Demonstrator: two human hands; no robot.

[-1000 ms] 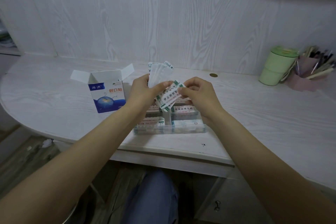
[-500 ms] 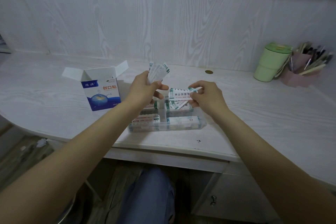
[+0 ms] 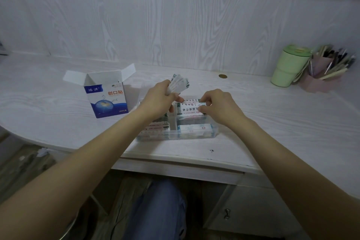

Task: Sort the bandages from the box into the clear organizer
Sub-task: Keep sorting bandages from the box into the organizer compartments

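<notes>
An open blue and white bandage box [image 3: 106, 95] stands upright on the desk, left of centre. The clear organizer [image 3: 213, 132] lies in front of me with wrapped bandages in several compartments. My left hand [image 3: 157, 99] grips a fanned bundle of bandages [image 3: 179, 84] above the organizer's back left part. My right hand [image 3: 218, 106] pinches a few bandages [image 3: 190, 108] and holds them low over the back right compartment.
A green lidded cup [image 3: 288, 66] and a pink holder full of pens [image 3: 323, 73] stand at the back right by the wall. A small brass disc [image 3: 222, 76] sits in the desk behind the organizer. A drawer with a knob [image 3: 226, 214] is below the desk edge.
My right hand has pulled a few bandages away from the left hand's bundle and lowered them to the organizer's back right compartment. The left hand has stayed up with its bundle.
</notes>
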